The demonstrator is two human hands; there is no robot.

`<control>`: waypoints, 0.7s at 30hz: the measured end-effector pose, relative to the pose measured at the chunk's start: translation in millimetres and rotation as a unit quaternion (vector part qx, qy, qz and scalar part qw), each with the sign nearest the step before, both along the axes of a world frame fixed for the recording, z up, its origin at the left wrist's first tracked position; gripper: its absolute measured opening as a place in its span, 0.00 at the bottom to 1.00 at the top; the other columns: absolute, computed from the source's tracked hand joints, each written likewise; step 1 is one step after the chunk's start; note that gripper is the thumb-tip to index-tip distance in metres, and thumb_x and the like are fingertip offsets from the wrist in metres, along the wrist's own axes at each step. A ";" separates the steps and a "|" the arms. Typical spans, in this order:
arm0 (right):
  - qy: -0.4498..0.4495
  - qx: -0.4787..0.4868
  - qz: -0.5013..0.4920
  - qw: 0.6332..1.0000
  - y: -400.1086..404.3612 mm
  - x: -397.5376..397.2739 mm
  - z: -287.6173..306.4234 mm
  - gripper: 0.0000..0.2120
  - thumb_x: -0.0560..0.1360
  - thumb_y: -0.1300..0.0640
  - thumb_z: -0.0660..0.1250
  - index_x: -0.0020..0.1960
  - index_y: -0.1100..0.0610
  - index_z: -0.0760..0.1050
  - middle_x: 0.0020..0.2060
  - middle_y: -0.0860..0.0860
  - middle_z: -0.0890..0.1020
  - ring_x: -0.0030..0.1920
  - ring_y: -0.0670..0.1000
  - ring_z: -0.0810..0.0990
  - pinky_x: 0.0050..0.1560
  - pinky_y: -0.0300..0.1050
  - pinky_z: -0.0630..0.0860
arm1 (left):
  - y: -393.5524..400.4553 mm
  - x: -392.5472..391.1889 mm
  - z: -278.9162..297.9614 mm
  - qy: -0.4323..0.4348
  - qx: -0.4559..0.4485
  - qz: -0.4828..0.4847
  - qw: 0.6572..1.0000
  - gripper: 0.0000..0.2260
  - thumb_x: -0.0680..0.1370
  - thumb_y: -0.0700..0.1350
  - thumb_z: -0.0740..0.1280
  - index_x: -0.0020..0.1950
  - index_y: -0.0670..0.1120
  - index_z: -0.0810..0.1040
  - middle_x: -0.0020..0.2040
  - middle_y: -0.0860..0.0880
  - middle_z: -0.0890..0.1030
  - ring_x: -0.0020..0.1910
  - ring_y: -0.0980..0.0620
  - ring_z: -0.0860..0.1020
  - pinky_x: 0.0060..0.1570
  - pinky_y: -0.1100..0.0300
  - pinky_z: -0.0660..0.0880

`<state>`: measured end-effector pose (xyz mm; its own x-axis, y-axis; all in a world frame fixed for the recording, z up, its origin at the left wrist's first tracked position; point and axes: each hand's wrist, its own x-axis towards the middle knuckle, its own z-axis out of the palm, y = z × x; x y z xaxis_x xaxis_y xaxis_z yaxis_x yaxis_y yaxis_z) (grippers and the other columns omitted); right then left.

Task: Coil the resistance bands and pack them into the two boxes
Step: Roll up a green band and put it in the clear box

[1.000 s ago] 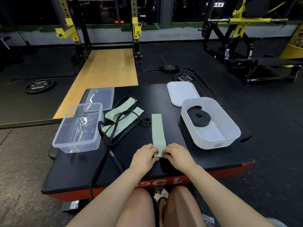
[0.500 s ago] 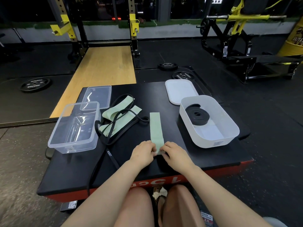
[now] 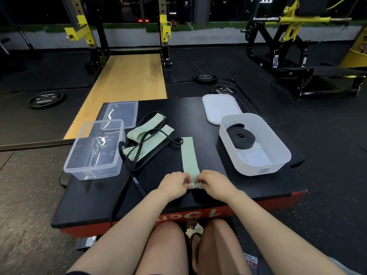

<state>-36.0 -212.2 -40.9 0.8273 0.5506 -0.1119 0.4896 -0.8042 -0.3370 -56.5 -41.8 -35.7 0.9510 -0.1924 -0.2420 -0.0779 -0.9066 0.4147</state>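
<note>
Both hands are at the near end of the green band (image 3: pixel 188 155), left hand (image 3: pixel 174 183) and right hand (image 3: pixel 215 184) pinching its rolled edge on the black worktop (image 3: pixel 162 203). Beyond the right grip sits the white box (image 3: pixel 278 151), a coiled black band (image 3: pixel 241 138) inside. Beyond the left grip, the clear box (image 3: pixel 95 169).

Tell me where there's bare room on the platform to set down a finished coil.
Bare platform between the flat green band and the white box; also the far middle, between the clear lid and white lid. Crowded: the band tangle beside the clear box.
</note>
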 end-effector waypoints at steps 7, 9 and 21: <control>0.061 -0.033 0.015 0.997 1.9 5.1 13.0 0.12 0.77 0.55 0.66 0.59 0.52 0.78 0.55 0.49 0.80 0.56 0.51 0.76 0.54 0.46 0.73 | 2.7 -8.8 6.3 -0.056 0.022 -0.064 0.996 0.11 0.76 0.53 0.64 0.56 0.51 0.77 0.53 0.52 0.74 0.51 0.51 0.74 0.51 0.59 0.67; 0.100 -0.030 0.008 0.994 1.2 7.7 13.8 0.12 0.76 0.57 0.67 0.59 0.51 0.79 0.55 0.48 0.81 0.56 0.50 0.77 0.56 0.48 0.75 | 3.2 -9.7 5.6 -0.055 0.014 -0.083 0.995 0.13 0.75 0.53 0.67 0.57 0.51 0.75 0.53 0.52 0.73 0.52 0.51 0.74 0.51 0.60 0.68; 0.037 0.024 -0.009 0.999 -2.7 0.4 6.6 0.07 0.76 0.55 0.66 0.52 0.50 0.80 0.47 0.46 0.76 0.49 0.50 0.77 0.51 0.49 0.75 | -4.0 -4.2 5.3 -0.039 0.041 -0.059 0.997 0.08 0.78 0.49 0.64 0.54 0.49 0.78 0.54 0.51 0.75 0.55 0.49 0.74 0.50 0.57 0.69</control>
<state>-35.6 -214.9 -34.3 0.8278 0.5413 -0.1473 0.4467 -0.7949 -0.4106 -60.8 -45.8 -30.4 0.9395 -0.2872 -0.1868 -0.2158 -0.9195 0.3285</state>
